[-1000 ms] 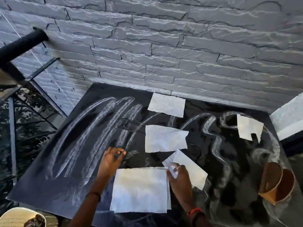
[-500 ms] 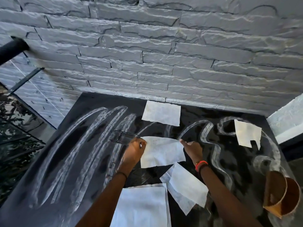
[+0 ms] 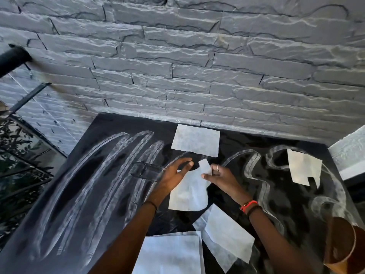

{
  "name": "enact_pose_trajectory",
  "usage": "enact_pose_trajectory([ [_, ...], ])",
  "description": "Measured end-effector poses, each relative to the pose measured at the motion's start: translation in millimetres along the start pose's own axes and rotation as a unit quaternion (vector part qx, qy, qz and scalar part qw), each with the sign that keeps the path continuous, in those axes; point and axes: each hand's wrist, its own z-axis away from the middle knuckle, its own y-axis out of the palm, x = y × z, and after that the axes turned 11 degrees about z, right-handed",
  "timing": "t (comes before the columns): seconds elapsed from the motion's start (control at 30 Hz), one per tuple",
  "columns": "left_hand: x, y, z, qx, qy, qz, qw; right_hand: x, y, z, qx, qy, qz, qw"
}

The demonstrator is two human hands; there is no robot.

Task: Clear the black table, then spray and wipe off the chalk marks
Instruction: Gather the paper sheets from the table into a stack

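Head view, right fingers (image 3: 209, 176) pinching corner of paper sheet (image 3: 187, 194), left fingers (image 3: 182, 161) spread loose alongside

Glossy black bench (image 3: 235, 139), mirror-like at right, dulled matt at left under powdery chalk marks (image 3: 156, 149). Thin, matt white paper sheets (image 3: 195, 140), lightly creased. Clear, smooth tumbler (image 3: 146, 172), glass or plastic. Rough, stone-textured grey wall (image 3: 197, 66).

The right hand (image 3: 221, 177) pinches the middle paper (image 3: 187, 196) — left hand (image 3: 173, 173) spread, seemingly above it.
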Motion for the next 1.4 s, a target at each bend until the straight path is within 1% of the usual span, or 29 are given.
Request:
enact_pose_trajectory([
  [0.07,-10.8,2.2,8.4,0.031,-0.024,0.052,0.998,11.9,-1.2,10.0,0.020,0.007,-0.080,0.997],
  [0.13,-21.8,5.2,19.4,0.058,-0.051,0.079,0.994,22.3,-1.7,18.4,0.042,0.016,-0.134,0.990],
  [0.23,-27.3,6.7,32.3,0.095,-0.076,0.111,0.986,31.6,-1.6,28.2,0.060,0.004,-0.149,0.987],
  [0.33,-32.1,6.4,50.3,0.107,-0.089,0.150,0.979,39.2,0.4,38.2,0.053,-0.005,-0.161,0.986],
  [0.43,-21.0,4.2,69.5,0.140,-0.067,0.117,0.981,41.7,5.3,46.0,0.024,-0.022,-0.194,0.981],
  [0.5,-13.4,2.5,89.3,0.162,-0.078,0.105,0.978,41.2,11.2,52.5,0.000,-0.024,-0.215,0.976],
  [0.57,3.7,-0.4,107.6,0.160,-0.079,0.127,0.976,40.5,17.3,60.1,-0.004,-0.024,-0.229,0.973],
  [0.63,17.2,-0.9,126.7,0.137,-0.072,0.155,0.976,42.3,26.1,71.1,0.003,-0.017,-0.244,0.970],
  [0.7,22.8,2.2,141.2,0.082,-0.078,0.204,0.972,45.7,39.4,83.9,0.015,-0.008,-0.251,0.968],
  [0.8,17.7,8.0,156.6,0.028,-0.115,0.293,0.949,47.7,67.3,103.4,0.083,-0.002,-0.255,0.963],
  [0.87,15.3,10.2,164.7,-0.002,-0.131,0.366,0.921,48.2,85.7,115.2,0.128,0.007,-0.257,0.958],
  [0.93,15.1,9.8,172.6,-0.012,-0.147,0.443,0.884,47.8,98.8,122.8,0.147,0.014,-0.264,0.953],
  [1.0,21.9,5.0,180.3,-0.020,-0.167,0.480,0.861,45.6,105.9,127.5,0.146,0.014,-0.281,0.948],
  [1.07,30.7,-1.9,191.1,-0.003,-0.185,0.490,0.852,43.3,107.4,132.3,0.127,0.020,-0.307,0.943],
  [1.17,37.7,-9.7,210.4,0.032,-0.184,0.475,0.860,38.9,103.3,139.3,0.108,0.039,-0.342,0.933],
  [1.2,39.8,-11.1,216.5,0.043,-0.181,0.480,0.857,37.3,102.8,142.6,0.101,0.049,-0.353,0.929],
  [1.27,46.8,-13.7,223.9,0.048,-0.177,0.512,0.839,33.7,101.4,147.3,0.086,0.072,-0.370,0.922],
  [1.33,52.9,-12.4,228.7,0.055,-0.198,0.542,0.815,31.6,103.6,151.9,0.070,0.100,-0.370,0.921],
  [1.37,53.2,-9.6,231.8,0.081,-0.218,0.556,0.798,29.7,106.2,153.8,0.066,0.113,-0.365,0.922],
  [1.4,58.9,-6.3,232.2,0.114,-0.243,0.575,0.773,30.3,110.4,157.1,0.065,0.129,-0.361,0.921],
])
